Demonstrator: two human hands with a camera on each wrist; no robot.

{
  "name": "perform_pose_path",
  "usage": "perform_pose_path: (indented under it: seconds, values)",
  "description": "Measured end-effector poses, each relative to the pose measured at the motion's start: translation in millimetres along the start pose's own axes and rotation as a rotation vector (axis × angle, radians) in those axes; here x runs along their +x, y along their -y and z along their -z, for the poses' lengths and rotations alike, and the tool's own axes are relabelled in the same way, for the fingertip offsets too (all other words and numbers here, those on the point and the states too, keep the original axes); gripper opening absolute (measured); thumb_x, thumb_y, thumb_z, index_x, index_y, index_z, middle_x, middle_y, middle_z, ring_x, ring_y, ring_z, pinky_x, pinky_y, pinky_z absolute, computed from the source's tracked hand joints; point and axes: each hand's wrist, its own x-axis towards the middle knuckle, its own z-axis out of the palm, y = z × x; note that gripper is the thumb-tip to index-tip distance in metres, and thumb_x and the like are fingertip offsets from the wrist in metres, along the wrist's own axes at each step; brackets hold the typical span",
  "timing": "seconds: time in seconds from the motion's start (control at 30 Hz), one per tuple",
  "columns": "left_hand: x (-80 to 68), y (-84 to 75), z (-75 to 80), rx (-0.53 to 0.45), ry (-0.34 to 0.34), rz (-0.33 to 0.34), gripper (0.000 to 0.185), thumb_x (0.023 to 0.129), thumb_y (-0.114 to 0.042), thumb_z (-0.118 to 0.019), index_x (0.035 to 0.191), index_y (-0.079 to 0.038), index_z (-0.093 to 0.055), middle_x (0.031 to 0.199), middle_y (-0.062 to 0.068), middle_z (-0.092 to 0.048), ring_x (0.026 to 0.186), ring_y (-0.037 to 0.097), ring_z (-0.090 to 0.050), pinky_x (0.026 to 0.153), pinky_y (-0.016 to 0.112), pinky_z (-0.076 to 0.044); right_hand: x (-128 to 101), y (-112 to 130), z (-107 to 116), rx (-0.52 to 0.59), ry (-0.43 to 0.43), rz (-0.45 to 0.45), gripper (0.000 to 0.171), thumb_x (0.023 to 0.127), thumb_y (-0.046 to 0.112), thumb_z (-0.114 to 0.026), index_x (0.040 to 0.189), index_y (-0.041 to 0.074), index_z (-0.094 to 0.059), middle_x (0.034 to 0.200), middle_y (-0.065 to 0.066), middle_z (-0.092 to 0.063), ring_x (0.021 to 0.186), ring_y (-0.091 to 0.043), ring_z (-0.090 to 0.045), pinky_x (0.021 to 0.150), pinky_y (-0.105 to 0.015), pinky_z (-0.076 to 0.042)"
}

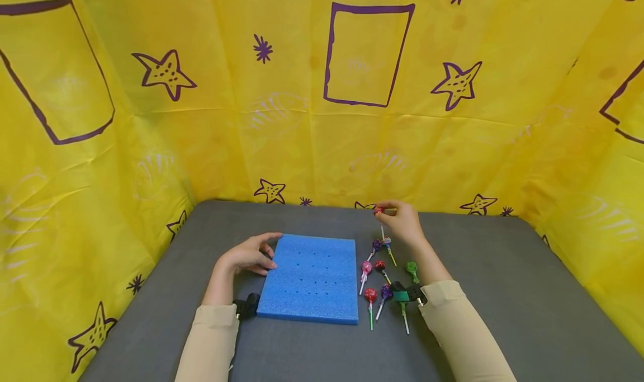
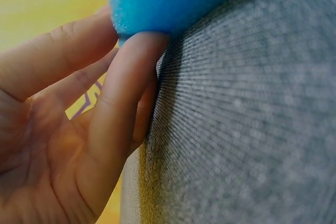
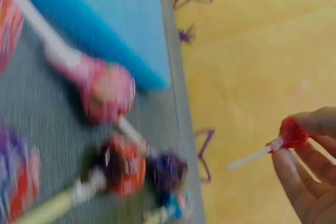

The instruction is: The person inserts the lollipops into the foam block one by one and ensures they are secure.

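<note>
One round, red-wrapped, white-sticked lollipop point(image 1: 379, 210) sits pinched in the right hand point(image 1: 402, 222), between thumb and fingertips; nearer the person than those fingers lie other wrapped lollipops point(image 1: 370, 295); the left hand point(image 1: 249, 254), fingers apart and relaxed, touches a flat blue foam block point(image 1: 313, 306) to their right

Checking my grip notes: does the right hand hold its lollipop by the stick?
No, the right hand pinches the red lollipop head, leaving its white stick free.
</note>
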Motion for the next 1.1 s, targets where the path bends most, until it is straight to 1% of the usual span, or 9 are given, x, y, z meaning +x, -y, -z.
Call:
perform_pose_path:
  seconds: [0.07,0.23,0.3,0.47,0.6,0.77,0.8,1.0,1.1]
  values:
    - [-0.3,-0.3,0.0,0.005,-0.003,0.002,0.081,0.083,-0.005,-0.076,0.152,-0.013,-0.035,0.097,0.012,-0.053,0.071,0.016,-0.062,0.063,0.029,-0.061,0,8,-8,0.064,-0.006,-0.001,0.032,0.091,0.01,-0.068,0.121,0.0,-0.068,0.122,-0.024,-0.067,0.099,-0.032,-0.073,0.074,-0.025,-0.06]
    - [0.3,-1.7,0.5,0.012,-0.012,0.006,0.08,0.083,-0.004,-0.076,0.152,-0.014,-0.036,0.095,0.011,-0.053,0.068,0.016,-0.06,0.062,0.029,-0.061,2,24,-31,0.19,-0.022,0.026,0.031,0.087,0.007,-0.072,0.117,0.001,-0.07,0.116,-0.022,-0.07,0.09,-0.021,-0.074,0.072,-0.018,-0.058]
    - [0.3,-1.8,0.5,0.011,-0.012,0.006,0.08,0.083,-0.003,-0.076,0.152,-0.013,-0.036,0.095,0.011,-0.053,0.068,0.016,-0.06,0.062,0.029,-0.061,4,28,-41,0.227,-0.02,0.034,0.03,0.085,0.006,-0.074,0.114,0.002,-0.072,0.113,-0.02,-0.072,0.091,-0.02,-0.074,0.071,-0.017,-0.057]
    - [0.2,-0.8,0.1,0.006,-0.005,0.005,0.081,0.083,-0.003,-0.076,0.152,-0.013,-0.036,0.094,0.01,-0.052,0.068,0.016,-0.06,0.062,0.029,-0.061,5,39,-60,0.305,0.013,0.042,0.029,0.084,0.004,-0.075,0.113,0.003,-0.072,0.113,-0.02,-0.072,0.098,-0.028,-0.074,0.077,-0.026,-0.061]
    - [0.0,-1.6,0.9,0.005,-0.006,0.007,0.08,0.083,-0.003,-0.076,0.152,-0.014,-0.036,0.095,0.011,-0.053,0.068,0.017,-0.06,0.062,0.029,-0.061,2,53,-70,0.352,0.049,0.025,0.031,0.084,0.005,-0.075,0.115,0.005,-0.072,0.114,-0.02,-0.072,0.098,-0.029,-0.074,0.081,-0.03,-0.061]
    - [0.3,-2.6,1.5,0.009,-0.002,0.008,0.08,0.084,-0.004,-0.075,0.152,-0.013,-0.035,0.096,0.012,-0.053,0.07,0.017,-0.061,0.062,0.029,-0.061,-1,62,-85,0.412,0.071,0.017,0.032,0.083,0.004,-0.076,0.114,0.005,-0.073,0.112,-0.02,-0.072,0.093,-0.025,-0.074,0.078,-0.029,-0.06]
    - [0.4,-2.6,1.5,0.01,-0.003,0.01,0.08,0.084,-0.003,-0.075,0.152,-0.013,-0.035,0.096,0.012,-0.054,0.07,0.017,-0.061,0.062,0.029,-0.061,0,59,-90,0.43,0.071,0.016,0.032,0.082,0.005,-0.077,0.113,0.007,-0.073,0.111,-0.019,-0.073,0.092,-0.022,-0.074,0.077,-0.028,-0.059]
    - [0.2,-3.4,0.8,0.018,-0.009,0.028,0.08,0.083,-0.005,-0.076,0.152,-0.014,-0.035,0.097,0.012,-0.054,0.069,0.017,-0.061,0.061,0.028,-0.06,-6,62,-108,0.533,0.1,-0.01,0.03,0.082,0.005,-0.078,0.112,0.009,-0.074,0.112,-0.016,-0.074,0.087,-0.012,-0.073,0.08,-0.033,-0.06]
    - [0.9,-3.8,0.1,0.019,-0.011,0.035,0.081,0.083,-0.005,-0.076,0.152,-0.013,-0.035,0.097,0.012,-0.054,0.07,0.017,-0.061,0.061,0.028,-0.06,-11,64,-115,0.57,0.112,-0.014,0.031,0.082,0.005,-0.078,0.112,0.009,-0.074,0.112,-0.016,-0.073,0.088,-0.012,-0.073,0.082,-0.035,-0.06]
